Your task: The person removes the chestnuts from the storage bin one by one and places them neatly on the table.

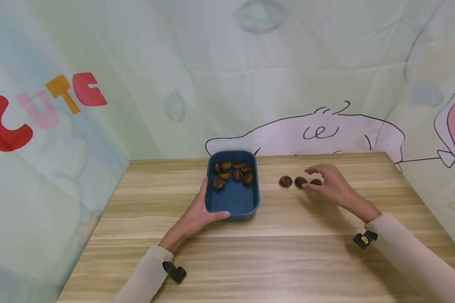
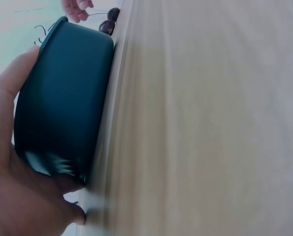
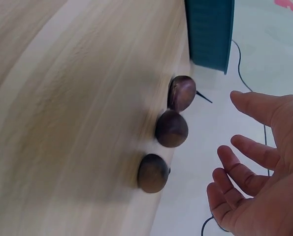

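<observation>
A blue rectangular tray (image 1: 233, 203) lies on the table with several brown chestnuts (image 1: 218, 183) inside, mostly toward its far end. My left hand (image 1: 195, 216) holds the tray's near left corner, its thumb along the near rim and fingers along the left side. To the right of the tray, three chestnuts form a row: a left one (image 1: 285, 181), a middle one (image 1: 300, 182) and a right one (image 1: 316, 182). Over the right end of that row hovers my right hand (image 1: 333, 185), thumb and fingers spread apart. The right wrist view shows nothing between its fingers.
The wooden table (image 1: 227, 261) meets a printed cloth backdrop (image 1: 212, 84) just behind the tray. More cloth hangs along the left and right sides. A small black device is strapped at each sleeve cuff.
</observation>
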Available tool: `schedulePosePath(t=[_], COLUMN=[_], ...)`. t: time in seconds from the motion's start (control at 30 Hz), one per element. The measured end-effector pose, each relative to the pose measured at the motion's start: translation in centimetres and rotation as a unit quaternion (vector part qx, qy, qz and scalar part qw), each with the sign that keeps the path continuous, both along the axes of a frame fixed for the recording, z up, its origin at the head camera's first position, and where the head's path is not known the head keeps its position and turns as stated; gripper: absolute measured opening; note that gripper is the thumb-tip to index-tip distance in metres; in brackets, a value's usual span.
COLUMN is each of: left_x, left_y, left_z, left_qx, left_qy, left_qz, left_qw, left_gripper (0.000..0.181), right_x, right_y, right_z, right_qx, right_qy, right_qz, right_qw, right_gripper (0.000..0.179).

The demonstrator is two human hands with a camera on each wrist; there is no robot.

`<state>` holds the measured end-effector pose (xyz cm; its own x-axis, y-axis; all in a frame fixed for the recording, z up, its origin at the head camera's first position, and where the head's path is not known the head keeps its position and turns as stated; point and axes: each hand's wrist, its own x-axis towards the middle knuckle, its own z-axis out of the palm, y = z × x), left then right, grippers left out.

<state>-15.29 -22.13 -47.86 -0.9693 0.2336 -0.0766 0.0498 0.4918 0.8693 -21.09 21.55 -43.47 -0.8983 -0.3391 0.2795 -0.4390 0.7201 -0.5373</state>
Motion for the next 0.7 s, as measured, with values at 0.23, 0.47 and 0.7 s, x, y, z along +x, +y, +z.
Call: schedulePosePath(t=[0.23,0.47,0.7], left_x=[0.0,0.0,0.1], left_y=[0.2,0.2,0.1], left_z=[0.1,0.1,0.0], left_qx=[0.000,-0.004,-0.009], left_qy=[-0.005,-0.005,-0.011], left_qz=[0.005,0.004,0.003], left_qw=[1.0000,1.0000,0.9999], left_gripper=[0.136,0.135,0.135], right_x=[-0.5,-0.8,-1.3], right_y=[-1.5,-3.1,-4.9], right_z=[0.2,0.4,0.6], right_qx=[0.001,-0.006,0.002], right_qy=[0.000,-0.001,0.003], right_qz=[0.014,0.034,0.058], right_qw=[0.9999,0.9994,0.9983], right_gripper=[0.043,0.043,0.042])
